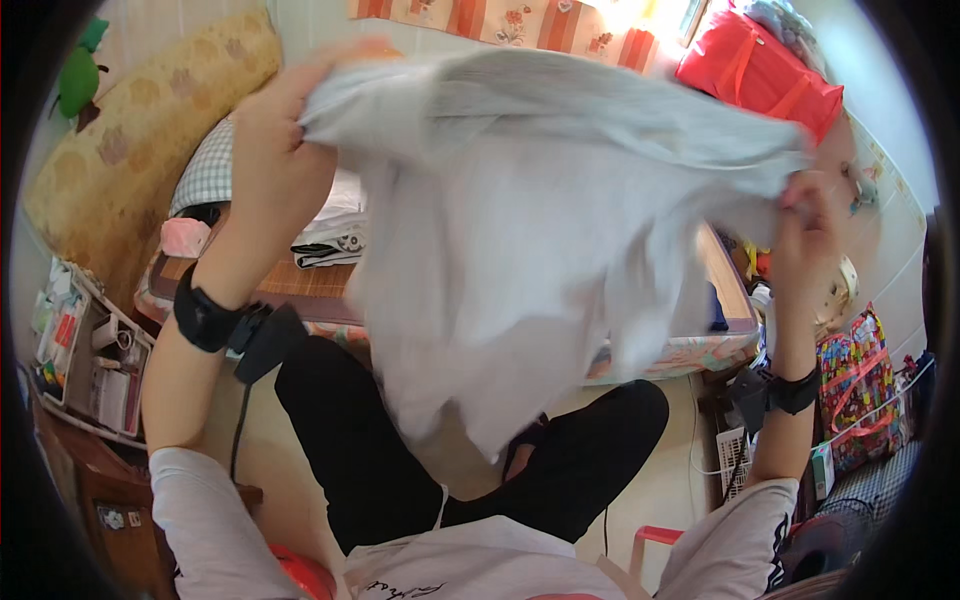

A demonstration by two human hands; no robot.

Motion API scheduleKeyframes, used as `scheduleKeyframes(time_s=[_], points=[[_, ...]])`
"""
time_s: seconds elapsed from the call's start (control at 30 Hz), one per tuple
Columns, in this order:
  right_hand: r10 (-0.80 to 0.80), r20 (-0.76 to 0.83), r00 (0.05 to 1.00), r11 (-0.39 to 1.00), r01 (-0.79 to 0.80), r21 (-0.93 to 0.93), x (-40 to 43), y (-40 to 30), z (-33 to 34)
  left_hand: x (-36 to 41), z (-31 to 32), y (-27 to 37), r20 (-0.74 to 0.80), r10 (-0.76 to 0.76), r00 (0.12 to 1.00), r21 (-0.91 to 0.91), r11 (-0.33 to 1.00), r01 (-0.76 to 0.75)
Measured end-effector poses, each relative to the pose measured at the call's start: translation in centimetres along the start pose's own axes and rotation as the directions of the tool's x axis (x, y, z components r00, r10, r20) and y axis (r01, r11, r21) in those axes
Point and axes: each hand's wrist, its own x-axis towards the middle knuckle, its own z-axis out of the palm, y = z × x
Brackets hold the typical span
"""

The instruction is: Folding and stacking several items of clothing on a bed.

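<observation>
A pale grey-white cloth garment hangs spread in the air before me, blurred by motion. My left hand grips its upper left end, and my right hand pinches the upper right end. Its loose lower part falls between my knees and ends in uneven points. Behind it, partly hidden, is a bed with a bamboo mat. A stack of folded clothes on the mat shows past the garment's left side.
At left are a pink item, a checked pillow and a grey storage basket on a wooden cabinet. A red bag stands at the back right. A patterned bag is at right. Wrist straps with black devices sit on both arms.
</observation>
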Motion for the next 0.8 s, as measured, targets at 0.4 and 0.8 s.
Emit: scheduleKeyframes(time_s=[0.4,0.8], points=[[0.380,0.635,0.673,0.625,-0.693,0.361,-3.4,0.8,2.5,-3.5,1.6,-3.8,0.417,-0.002,0.909,0.076,0.997,-0.032],[0.132,0.931,0.339,0.206,-0.928,0.309,-6.1,4.8,4.5,-4.8,1.8,-5.6,0.765,-0.422,0.487,-0.173,0.594,0.786]])
